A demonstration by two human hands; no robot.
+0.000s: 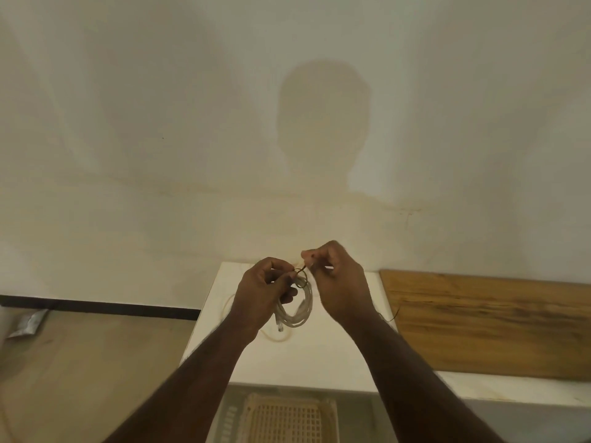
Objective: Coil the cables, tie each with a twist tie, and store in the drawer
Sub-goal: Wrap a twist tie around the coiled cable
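Above the white top, a coiled cable is held in the curled fingers of the left hand. One end of a dark tie, looped over the coil, is pinched by the right hand. Below, a basket is seen.

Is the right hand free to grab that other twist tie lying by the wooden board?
Probably not yet: the right hand pinches the twist tie on the coiled cable. The spare tie lies unobstructed beside that wrist.
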